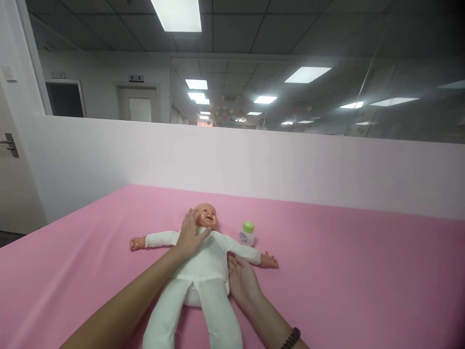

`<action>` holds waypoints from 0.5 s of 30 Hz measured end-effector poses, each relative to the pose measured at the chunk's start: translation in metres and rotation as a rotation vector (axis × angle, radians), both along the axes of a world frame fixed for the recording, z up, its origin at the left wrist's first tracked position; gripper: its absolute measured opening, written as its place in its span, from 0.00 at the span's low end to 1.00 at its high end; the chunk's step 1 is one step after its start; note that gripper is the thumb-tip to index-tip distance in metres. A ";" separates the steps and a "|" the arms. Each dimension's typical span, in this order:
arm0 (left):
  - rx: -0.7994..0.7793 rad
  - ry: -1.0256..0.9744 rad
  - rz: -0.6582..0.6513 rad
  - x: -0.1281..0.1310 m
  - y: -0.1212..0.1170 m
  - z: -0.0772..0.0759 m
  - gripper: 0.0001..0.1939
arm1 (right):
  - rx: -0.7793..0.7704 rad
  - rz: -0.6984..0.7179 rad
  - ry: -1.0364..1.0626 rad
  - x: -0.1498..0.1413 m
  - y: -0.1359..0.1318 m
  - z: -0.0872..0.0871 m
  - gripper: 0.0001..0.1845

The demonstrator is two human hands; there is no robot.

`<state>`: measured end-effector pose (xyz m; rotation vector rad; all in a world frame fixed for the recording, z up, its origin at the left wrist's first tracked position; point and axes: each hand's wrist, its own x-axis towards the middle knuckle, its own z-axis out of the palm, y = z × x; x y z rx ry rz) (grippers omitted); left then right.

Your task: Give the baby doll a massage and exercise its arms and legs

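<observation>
A baby doll (pixel 209 259) in a white cloth body lies on its back on the pink table cover (pixel 345 271), arms spread, head towards the far wall. My left hand (pixel 191 235) rests open against the doll's cheek and shoulder, fingers cupping the side of its head. Flat against the doll's side, under its outstretched arm, lies my right hand (pixel 240 276), open with fingers together. A dark bead bracelet (pixel 291 338) is on my right wrist.
A small white bottle with a green cap (pixel 247 233) stands just right of the doll's head. A low white partition wall (pixel 254 160) runs behind the table. A door with a handle (pixel 10 144) is at the far left.
</observation>
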<state>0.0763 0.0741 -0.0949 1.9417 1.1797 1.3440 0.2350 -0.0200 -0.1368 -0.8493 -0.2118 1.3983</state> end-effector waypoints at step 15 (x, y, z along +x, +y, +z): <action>-0.002 0.025 0.087 0.016 0.025 -0.015 0.46 | 0.395 -0.268 -0.830 -0.018 0.021 0.036 0.11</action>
